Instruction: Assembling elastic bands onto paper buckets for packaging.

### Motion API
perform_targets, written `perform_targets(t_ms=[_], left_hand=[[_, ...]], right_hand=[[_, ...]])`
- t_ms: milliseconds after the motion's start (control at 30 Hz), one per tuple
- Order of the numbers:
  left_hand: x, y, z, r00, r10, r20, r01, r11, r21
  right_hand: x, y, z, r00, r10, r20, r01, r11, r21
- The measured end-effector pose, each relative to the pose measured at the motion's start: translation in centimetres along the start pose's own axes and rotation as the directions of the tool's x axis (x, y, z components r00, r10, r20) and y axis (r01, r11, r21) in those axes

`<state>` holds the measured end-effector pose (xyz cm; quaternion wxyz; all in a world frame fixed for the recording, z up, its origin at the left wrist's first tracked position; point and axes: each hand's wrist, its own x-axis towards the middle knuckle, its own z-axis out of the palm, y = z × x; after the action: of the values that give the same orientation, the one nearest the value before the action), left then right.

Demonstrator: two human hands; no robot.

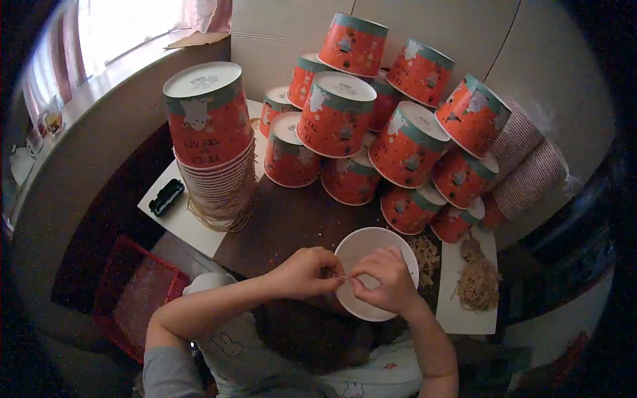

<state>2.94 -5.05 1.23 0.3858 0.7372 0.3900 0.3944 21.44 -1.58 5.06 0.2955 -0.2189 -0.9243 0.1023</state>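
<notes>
My left hand and my right hand meet over the rim of a white paper bucket that lies open-side up in front of me. Both hands pinch a thin pale string stretched between their fingertips. A tall nested stack of red and green printed buckets stands upside down at the left. Behind the white bucket rises a pile of several single red buckets, stacked bottoms up.
Straw-coloured raffia bundles lie on a white sheet at the right. A black flat object rests on a white board at the left. A red mesh basket sits on the floor. Striped cup stacks lean at the right.
</notes>
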Motion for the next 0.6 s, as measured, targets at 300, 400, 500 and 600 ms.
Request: perform_targets(t_ms=[300, 400, 500, 600], left_hand=[[-0.04, 0.16, -0.07, 1.000, -0.029, 0.010, 0.029, 1.000, -0.007], [0.00, 0.32, -0.10, 0.998, -0.055, 0.017, 0.056, 0.998, -0.012], [0.02, -0.09, 0.05, 1.000, -0.019, 0.002, 0.019, 1.000, 0.011], [0.02, -0.18, 0.04, 0.999, -0.040, 0.012, 0.040, 0.999, -0.003]], right_hand=[[-0.08, 0.00, 0.08, 1.000, -0.004, -0.006, 0.004, 1.000, 0.004], [-0.07, -0.02, 0.11, 1.000, -0.010, 0.002, 0.010, 1.000, -0.019], [-0.02, -0.14, 0.11, 1.000, -0.013, 0.003, 0.013, 1.000, -0.027], [0.03, -0.24, 0.05, 1.000, -0.015, 0.005, 0.016, 0.999, -0.036]])
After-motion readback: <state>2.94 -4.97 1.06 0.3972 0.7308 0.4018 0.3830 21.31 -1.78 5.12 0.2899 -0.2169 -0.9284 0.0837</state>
